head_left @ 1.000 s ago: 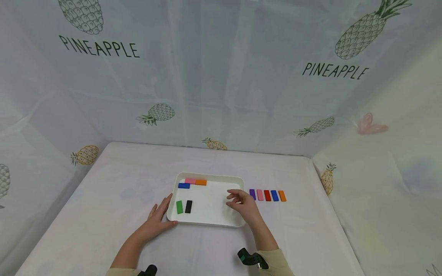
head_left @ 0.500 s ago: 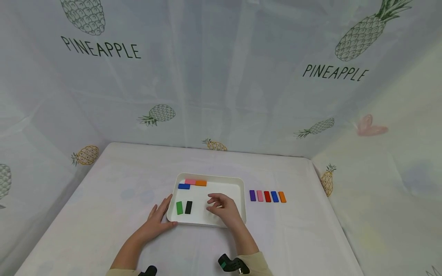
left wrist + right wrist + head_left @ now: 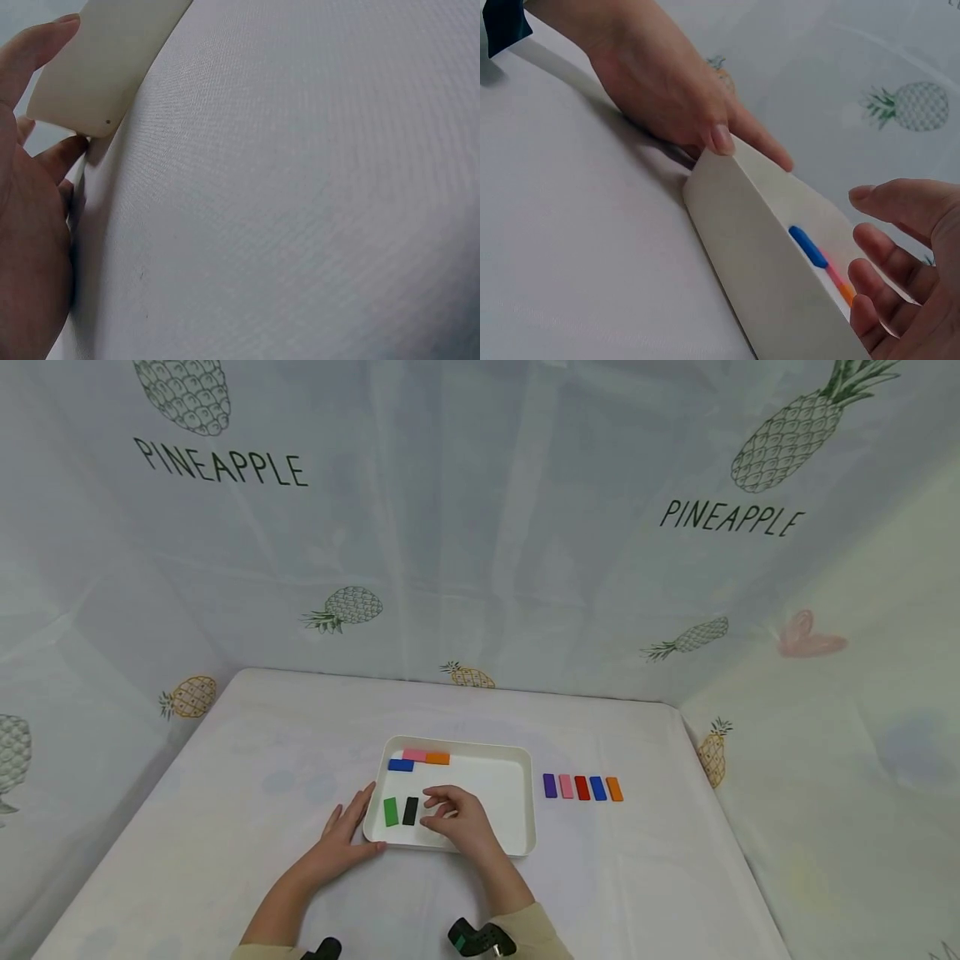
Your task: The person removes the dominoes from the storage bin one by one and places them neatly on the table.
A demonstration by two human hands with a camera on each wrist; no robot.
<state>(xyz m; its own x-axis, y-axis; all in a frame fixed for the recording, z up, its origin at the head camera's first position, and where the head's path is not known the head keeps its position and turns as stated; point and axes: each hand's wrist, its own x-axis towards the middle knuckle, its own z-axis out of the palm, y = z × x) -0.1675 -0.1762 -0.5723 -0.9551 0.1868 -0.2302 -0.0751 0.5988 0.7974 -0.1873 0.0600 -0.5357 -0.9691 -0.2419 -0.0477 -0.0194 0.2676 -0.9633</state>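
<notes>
A shallow white tray (image 3: 498, 789) lies on the table. My left hand (image 3: 342, 835) braces its near left corner, thumb at the front rim and straight fingers along the left side. Over the tray hovers my right hand (image 3: 459, 821), fingers loosely bent and thumb apart, with nothing between them in the right wrist view. Its fingertips are just right of a small flat black block (image 3: 410, 811), which stands beside a green block (image 3: 391, 812). Near the tray's back wall, a pink block (image 3: 415, 754) and an orange block (image 3: 438, 759) lie end to end, with a blue block (image 3: 401, 765) in front.
Right of the tray, a spaced row of blocks lies on the white-covered table (image 3: 637, 877): purple (image 3: 550, 786), pink (image 3: 566, 787), red (image 3: 582, 787), blue (image 3: 597, 788) and orange (image 3: 615, 789). A pineapple-print curtain (image 3: 480, 527) hangs behind the table.
My right hand has moved left across the tray, from its right side to beside the black block. The left hand and the blocks have stayed in place.
</notes>
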